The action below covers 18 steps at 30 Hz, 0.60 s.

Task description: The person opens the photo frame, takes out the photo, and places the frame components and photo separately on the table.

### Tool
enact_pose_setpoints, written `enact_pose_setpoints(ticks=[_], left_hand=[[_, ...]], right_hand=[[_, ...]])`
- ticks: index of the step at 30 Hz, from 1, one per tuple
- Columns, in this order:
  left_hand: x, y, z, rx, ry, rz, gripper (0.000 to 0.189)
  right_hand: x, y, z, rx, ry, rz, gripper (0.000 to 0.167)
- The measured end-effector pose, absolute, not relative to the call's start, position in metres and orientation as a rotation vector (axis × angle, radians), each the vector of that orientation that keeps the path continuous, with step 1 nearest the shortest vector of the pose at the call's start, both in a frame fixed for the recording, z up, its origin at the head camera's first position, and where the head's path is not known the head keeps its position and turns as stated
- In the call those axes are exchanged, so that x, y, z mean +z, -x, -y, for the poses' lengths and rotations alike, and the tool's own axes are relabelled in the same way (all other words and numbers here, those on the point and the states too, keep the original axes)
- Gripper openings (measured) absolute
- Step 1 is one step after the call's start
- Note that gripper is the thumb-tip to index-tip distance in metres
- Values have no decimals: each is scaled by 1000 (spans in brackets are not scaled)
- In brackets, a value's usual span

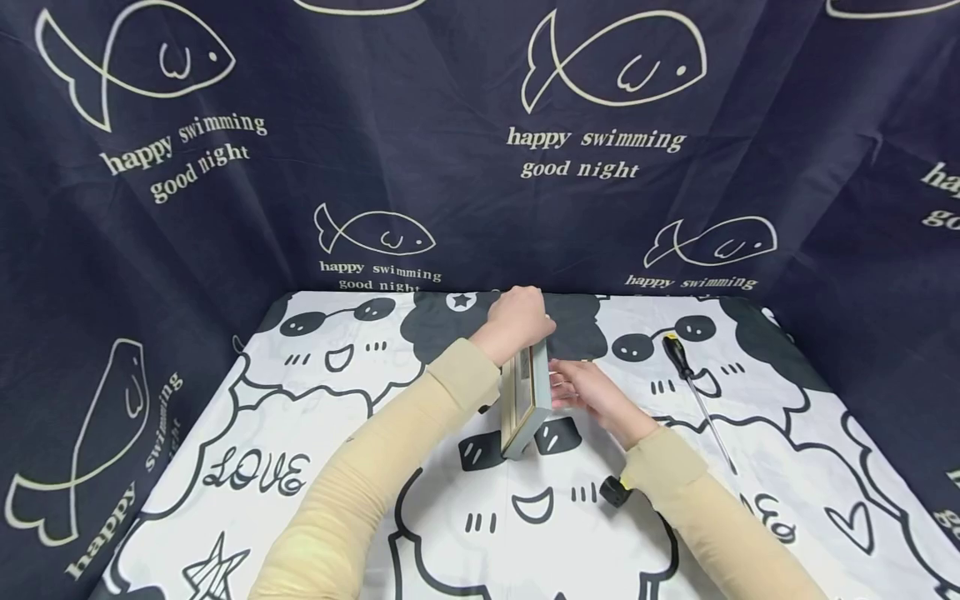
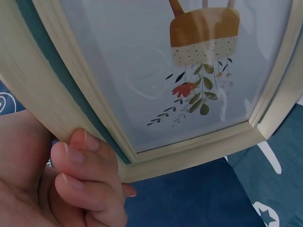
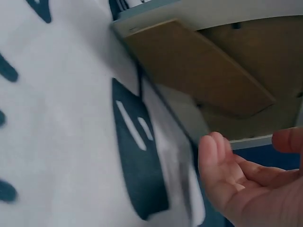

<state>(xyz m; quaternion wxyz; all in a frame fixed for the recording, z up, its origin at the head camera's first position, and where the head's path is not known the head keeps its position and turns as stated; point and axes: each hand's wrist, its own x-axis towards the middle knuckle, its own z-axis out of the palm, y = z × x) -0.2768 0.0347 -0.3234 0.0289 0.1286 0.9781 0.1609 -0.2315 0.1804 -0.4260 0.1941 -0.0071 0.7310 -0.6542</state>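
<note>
A picture frame [image 1: 534, 398] with cream and blue-grey edges stands upright on its edge over the tablecloth. My left hand [image 1: 519, 317] grips its far top edge, fingers curled round the moulding [image 2: 57, 94] in the left wrist view. Behind the glazing shows a print with a brown-and-speckled shape and flowers [image 2: 203, 38], upside down in that view. My right hand [image 3: 251, 184] is beside the frame's back, fingers loosely bent and holding nothing. The right wrist view shows a brown backing board [image 3: 189, 66] with an angled flap standing out from it.
On the right lies a screwdriver [image 1: 678, 357] with a black and yellow handle and a long shaft. A small black-and-yellow object [image 1: 615, 491] sits by my right wrist, partly hidden by the sleeve. Dark blue curtains [image 1: 465, 150] enclose the patterned tablecloth [image 1: 337, 433].
</note>
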Motion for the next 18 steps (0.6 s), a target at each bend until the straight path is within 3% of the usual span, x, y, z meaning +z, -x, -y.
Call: enact_pose_setpoints(ticks=[5, 18], left_hand=[[-318, 276, -33, 529, -442, -3019, 22], [-310, 270, -35, 565, -480, -3023, 26]], right_hand=[[-442, 235, -172, -1884, -20, -1950, 27], [-456, 235, -159, -2092, -92, -1552, 34]])
